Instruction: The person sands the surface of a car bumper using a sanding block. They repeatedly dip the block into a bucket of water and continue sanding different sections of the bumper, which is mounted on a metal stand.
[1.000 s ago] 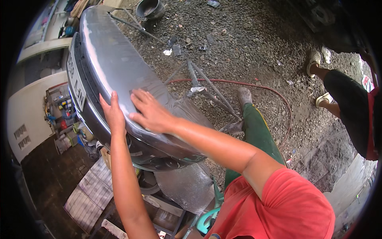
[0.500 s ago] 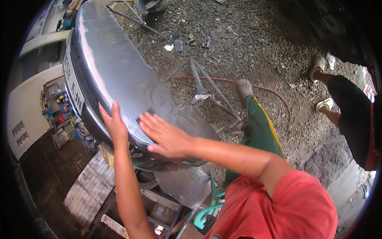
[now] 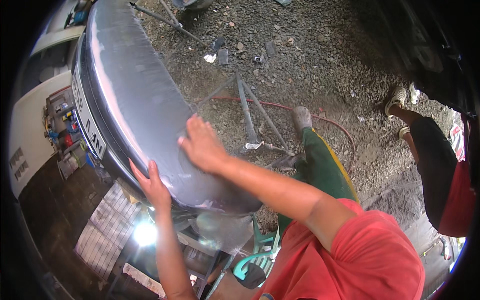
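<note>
Two hands [image 3: 156,192] [image 3: 204,147] on bumper [image 3: 132,75], cropped bucket [image 3: 196,5], shelf [image 3: 75,147] holding clutter [image 3: 68,140]

The bumper [image 3: 132,75] is long and curved, its broad face dull grey and smudged under the right hand [image 3: 202,145]. It stretches away beyond both hands. A pinkish-white strip [image 3: 107,95] follows its bend past the left hand [image 3: 156,190]; a pale plate [image 3: 86,117] sits on its dark side, beyond that hand's fingertips.
</note>
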Demonstrator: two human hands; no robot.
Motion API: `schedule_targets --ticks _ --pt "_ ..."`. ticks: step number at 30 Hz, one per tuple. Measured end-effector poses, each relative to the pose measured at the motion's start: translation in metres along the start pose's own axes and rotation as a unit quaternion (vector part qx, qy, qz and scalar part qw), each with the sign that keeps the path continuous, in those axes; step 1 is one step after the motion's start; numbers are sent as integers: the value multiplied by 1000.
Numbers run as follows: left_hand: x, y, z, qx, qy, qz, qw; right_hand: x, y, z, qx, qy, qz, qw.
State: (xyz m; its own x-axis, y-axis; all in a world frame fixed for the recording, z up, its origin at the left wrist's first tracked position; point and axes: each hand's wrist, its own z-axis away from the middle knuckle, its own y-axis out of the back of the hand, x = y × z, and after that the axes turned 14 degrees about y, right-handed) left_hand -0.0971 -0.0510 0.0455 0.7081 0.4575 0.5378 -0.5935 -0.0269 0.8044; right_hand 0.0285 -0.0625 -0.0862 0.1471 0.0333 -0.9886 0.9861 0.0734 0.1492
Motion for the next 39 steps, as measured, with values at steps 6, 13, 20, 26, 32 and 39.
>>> schedule_targets --ticks 6,13,20,26,32,39 --pt "5 2 6 6 10 -14 1000 38 18 -13 21 -129 -38 991" --pt "3 2 4 17 20 -33 999 49 26 -19 70 -261 -325 906" --pt "-11 8 2 35 4 -84 996 74 57 -6 66 -351 -471 807" --pt "-12 8 3 28 49 -36 998 89 105 -5 77 -369 -595 710" --pt "-7 6 4 20 64 -18 998 52 80 -19 30 -48 -227 972" --pt "-4 4 6 21 84 10 996 36 51 0 -16 70 -24 997"
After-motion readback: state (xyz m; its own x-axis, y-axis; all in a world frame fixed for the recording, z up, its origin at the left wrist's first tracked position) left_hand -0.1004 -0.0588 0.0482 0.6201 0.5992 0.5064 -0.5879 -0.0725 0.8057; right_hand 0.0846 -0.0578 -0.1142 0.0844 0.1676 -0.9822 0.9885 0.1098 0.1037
